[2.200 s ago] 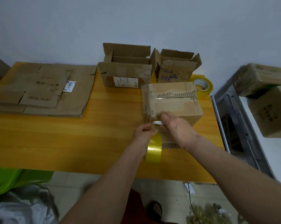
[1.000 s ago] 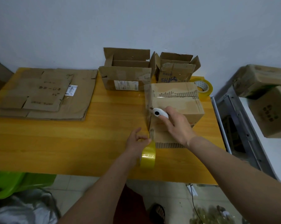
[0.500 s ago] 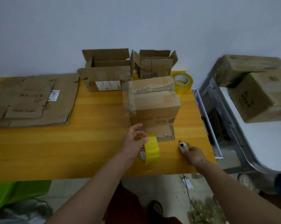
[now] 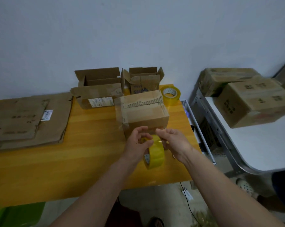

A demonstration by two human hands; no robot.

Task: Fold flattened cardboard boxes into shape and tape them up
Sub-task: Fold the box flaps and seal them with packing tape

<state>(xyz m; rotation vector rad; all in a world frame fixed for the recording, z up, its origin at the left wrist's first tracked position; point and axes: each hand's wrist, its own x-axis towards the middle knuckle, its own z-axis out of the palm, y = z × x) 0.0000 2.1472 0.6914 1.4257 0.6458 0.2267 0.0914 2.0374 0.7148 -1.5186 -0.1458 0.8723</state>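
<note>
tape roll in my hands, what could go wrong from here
1. The left hand holds the tape roll while the right hand picks at its free end; thin clear tape could fold and stick to itself.
2. A loose strip already hangs off the box at its left edge and may wrinkle or catch a new strip.
3. The box sits near the table's right edge, so pulling could slide it.

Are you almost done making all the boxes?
Not yet. Two open boxes stand by the wall, and a closed box already has tape across its top. The left hand holds a tape roll in front of it while the right hand picks at the tape. A stack of flat cardboard is unfolded.
</note>
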